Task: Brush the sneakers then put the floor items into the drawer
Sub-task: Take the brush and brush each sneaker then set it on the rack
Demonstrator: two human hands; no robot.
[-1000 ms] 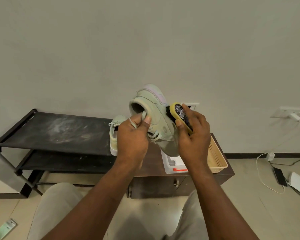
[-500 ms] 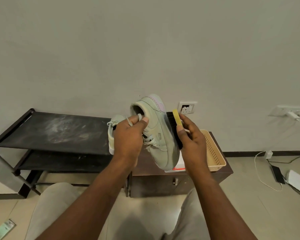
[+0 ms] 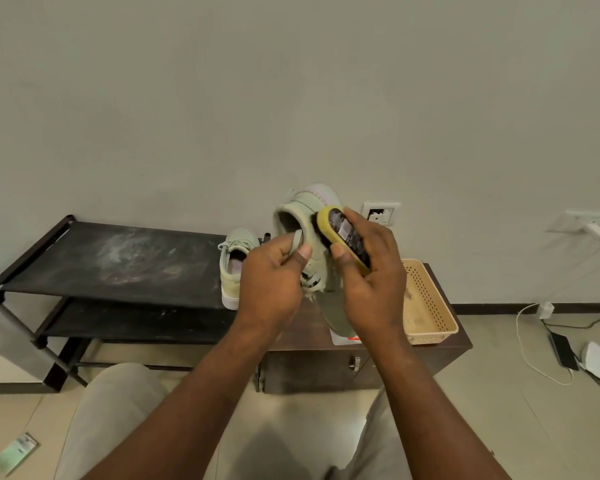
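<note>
Above the cabinet (image 3: 312, 370), left hand (image 3: 270, 282) clutches sneaker (image 3: 303, 205), right hand (image 3: 374, 289) brush (image 3: 344, 233).

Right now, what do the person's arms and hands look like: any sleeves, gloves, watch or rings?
The left hand and right hand are bare: no gloves, no rings visible. The forearms are bare too, no sleeves or watch in view. Beige trousers cover the knees.

looks like a home to me: black shoe rack (image 3: 118, 265) with a sneaker (image 3: 234, 271) on it, low wooden cabinet (image 3: 319, 370), tiled floor (image 3: 499, 420), charger cable (image 3: 518, 327) below a wall socket (image 3: 584, 224).
</note>
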